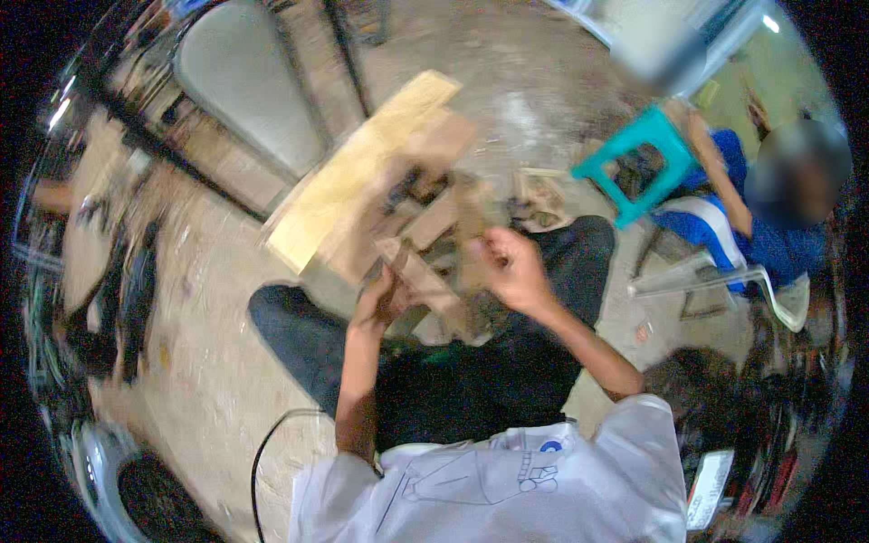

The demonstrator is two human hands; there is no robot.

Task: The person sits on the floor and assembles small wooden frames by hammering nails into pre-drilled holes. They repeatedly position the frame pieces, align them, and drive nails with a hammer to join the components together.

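I sit with bent knees, and several brown flat strips, apparently wood or cardboard, lie between my legs. My left hand (380, 291) is closed on the lower end of a light brown strip (424, 276) that slants down to the right. My right hand (510, 267) is closed at the lower part of an upright brown strip (472, 217); blur hides its exact grip. Beyond both hands a long pale-yellow board (362, 172) lies slanted, with a brown flat piece (442, 140) along its near side. Dark small things (421, 184) between the strips are too smeared to name.
A shallow tray (520, 195) with small parts stands beyond my right knee. Further right are a teal plastic stool (625, 154) and a person in blue (797, 244). A grey padded seat (240, 77) stands far left. A black cable (261, 452) curves at my left.
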